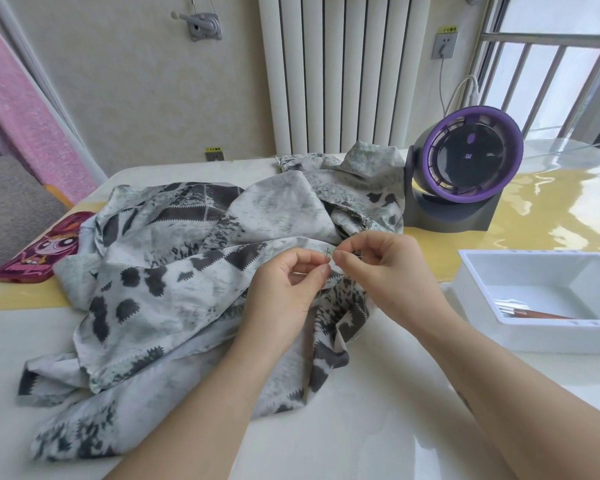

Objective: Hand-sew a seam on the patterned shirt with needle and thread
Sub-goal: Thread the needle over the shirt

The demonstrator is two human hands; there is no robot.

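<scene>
Left hand [284, 289] is pinching shirt [187, 271] fold, right hand [388, 271] is pinching needle [328, 253] sticking up from that fold; tray [478, 289] is sitting right of shirt

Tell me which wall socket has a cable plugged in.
The upper socket right of the radiator: a white cable hangs from it. The low socket behind the table shows none.

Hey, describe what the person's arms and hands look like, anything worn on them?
Both forearms are bare, no sleeves in view. The left hand and right hand wear no gloves; no ring, watch or bracelet shows. Nails look short, unpainted.
</scene>
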